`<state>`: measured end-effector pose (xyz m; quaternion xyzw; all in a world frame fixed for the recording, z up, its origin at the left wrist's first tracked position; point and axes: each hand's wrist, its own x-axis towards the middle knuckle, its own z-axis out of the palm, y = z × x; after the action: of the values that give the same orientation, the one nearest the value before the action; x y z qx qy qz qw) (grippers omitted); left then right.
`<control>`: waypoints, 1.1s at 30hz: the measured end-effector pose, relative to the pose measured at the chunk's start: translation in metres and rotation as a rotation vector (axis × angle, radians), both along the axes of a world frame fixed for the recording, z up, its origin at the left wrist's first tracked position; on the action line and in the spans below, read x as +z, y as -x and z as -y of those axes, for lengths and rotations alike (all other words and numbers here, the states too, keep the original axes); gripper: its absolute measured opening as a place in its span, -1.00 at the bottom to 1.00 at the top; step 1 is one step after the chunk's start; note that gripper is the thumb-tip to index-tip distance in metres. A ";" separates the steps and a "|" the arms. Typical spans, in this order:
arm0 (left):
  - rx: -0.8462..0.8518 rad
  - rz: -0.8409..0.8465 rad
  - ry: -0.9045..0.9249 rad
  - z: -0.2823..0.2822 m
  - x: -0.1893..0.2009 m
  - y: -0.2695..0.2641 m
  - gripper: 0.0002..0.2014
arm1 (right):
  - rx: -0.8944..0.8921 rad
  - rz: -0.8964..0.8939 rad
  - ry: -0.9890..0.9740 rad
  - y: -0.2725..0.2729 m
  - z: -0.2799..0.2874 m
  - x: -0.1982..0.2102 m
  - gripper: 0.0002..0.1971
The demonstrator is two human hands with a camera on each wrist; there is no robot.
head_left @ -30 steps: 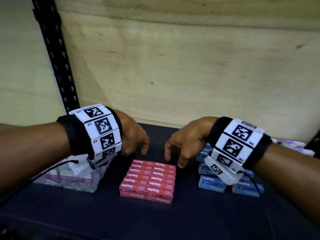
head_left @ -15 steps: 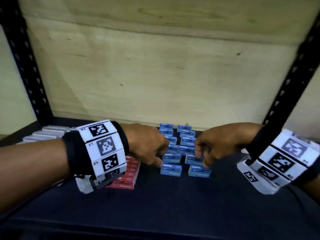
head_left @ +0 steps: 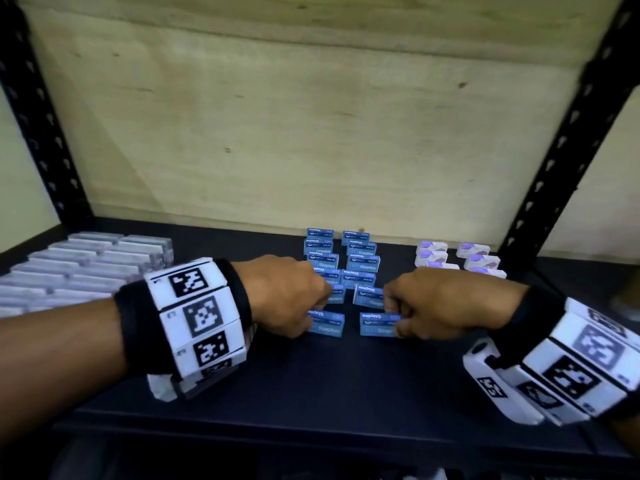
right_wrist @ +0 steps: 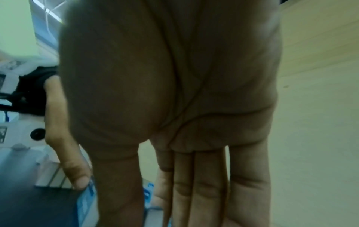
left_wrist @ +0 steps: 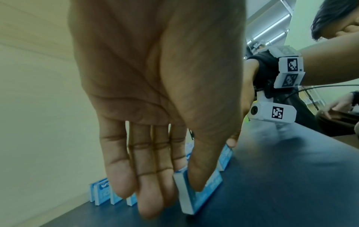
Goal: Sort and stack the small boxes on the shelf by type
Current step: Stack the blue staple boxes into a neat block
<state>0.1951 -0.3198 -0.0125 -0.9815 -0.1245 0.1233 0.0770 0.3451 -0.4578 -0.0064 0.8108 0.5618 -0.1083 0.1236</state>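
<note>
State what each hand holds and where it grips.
The left hand pinches the front-left blue staples box by its broad faces, at the left end. The right hand grips the front-right blue staples box at its right end.

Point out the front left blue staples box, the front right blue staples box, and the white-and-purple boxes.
front left blue staples box (head_left: 327, 322): head view, front face.
front right blue staples box (head_left: 377, 325): head view, front face.
white-and-purple boxes (head_left: 479, 261): head view, right column.

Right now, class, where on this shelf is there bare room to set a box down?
Bare shelf lies in front of both hands, and between the clear cases and blue boxes. Crowded: the blue rows, white boxes.
</note>
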 end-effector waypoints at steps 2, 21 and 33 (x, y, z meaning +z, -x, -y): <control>-0.003 0.053 0.037 0.001 -0.005 0.008 -0.86 | -0.002 -0.015 -0.054 0.007 0.009 0.001 -0.89; 0.158 0.716 0.383 0.047 -0.079 0.070 -0.89 | -0.246 -0.398 -0.768 0.046 0.069 -0.079 -0.97; 0.232 0.960 0.427 0.051 -0.105 0.054 -0.80 | -0.179 -0.525 -0.947 0.028 0.070 -0.108 -0.88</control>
<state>0.1408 -0.3710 -0.1176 -0.9011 -0.2256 -0.3090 -0.2042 0.3173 -0.5281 -0.1140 0.7681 0.4900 -0.0526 -0.4088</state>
